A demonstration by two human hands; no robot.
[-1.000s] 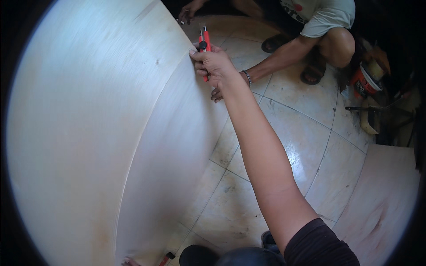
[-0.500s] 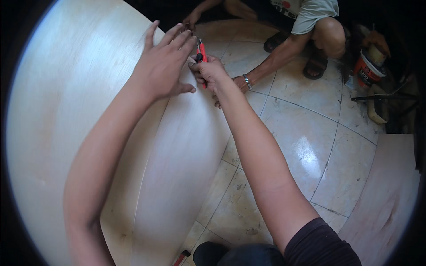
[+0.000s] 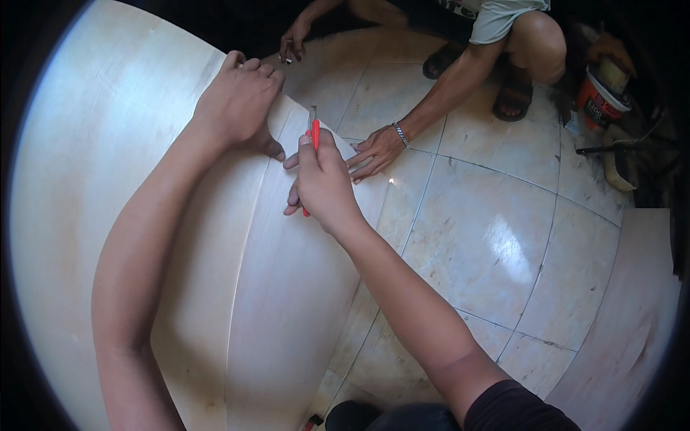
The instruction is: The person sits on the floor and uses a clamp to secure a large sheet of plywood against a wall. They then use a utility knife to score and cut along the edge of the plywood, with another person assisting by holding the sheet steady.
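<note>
A large pale plywood sheet (image 3: 93, 179) fills the left side, with a narrower pale wood panel (image 3: 287, 287) running along its right; a thin straight line parts them. At the sheet's far edge, my left hand (image 3: 241, 104) has its fingers curled over the edge and its thumb on the surface. My right hand (image 3: 323, 179) is closed around a red utility knife (image 3: 315, 134), whose blade tip points away from me near the panel's far edge. Some of its fingers rest over the panel. Beside it, another person's braceleted hand (image 3: 377, 152) touches the panel's far right corner.
The other person crouches beyond the boards in sandals (image 3: 512, 100), their second hand (image 3: 292, 42) past the far edge. A red and white bucket (image 3: 602, 100) stands at the far right. Another wood board (image 3: 625, 316) lies at right on the tiled floor (image 3: 481, 223).
My left hand went from spread fingers to curling over the far edge. My right hand drew the knife nearer to me. The other person's far hand moved away from the board's corner.
</note>
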